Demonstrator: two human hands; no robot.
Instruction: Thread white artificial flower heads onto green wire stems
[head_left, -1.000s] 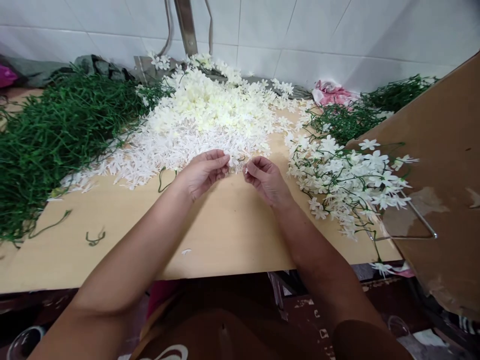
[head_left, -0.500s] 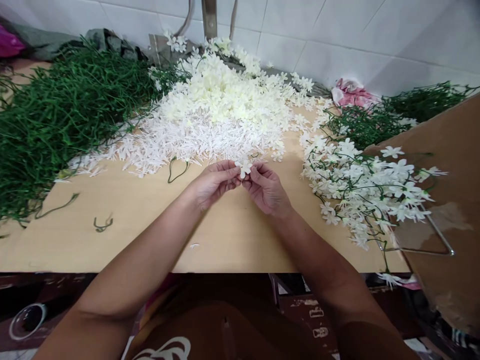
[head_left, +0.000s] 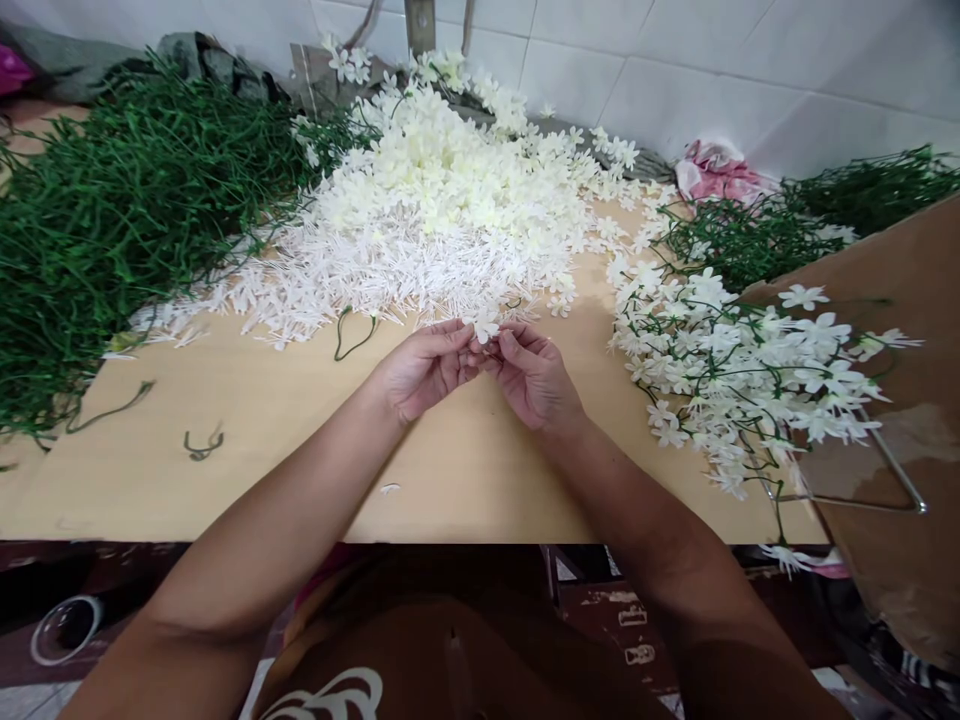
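Between my two hands is one white artificial flower [head_left: 485, 322], its petals facing up. My left hand [head_left: 429, 368] pinches it from the left, and my right hand [head_left: 534, 375] pinches from the right with thumb and forefinger. The fingertips of both hands nearly meet under the petals and hide whatever is below them. Just beyond lies a heap of white stamen-like sticks [head_left: 427, 275], with a large pile of loose white flower heads [head_left: 450, 170] behind it. To the right, white flowers on green stems [head_left: 720, 360] lie bunched together.
Green plastic stems [head_left: 165, 190] fill the left of the table [head_left: 480, 480]. A cardboard sheet [head_left: 900, 300] and a metal wire frame [head_left: 892, 460] stand at the right edge. A pink-and-white cloth [head_left: 720, 172] lies by the tiled wall. Loose green stem pieces [head_left: 204, 446] are at left.
Both hands hold the flower in nearly the same place; it now sits slightly higher and turned a little between the fingertips. The view has shifted slightly.
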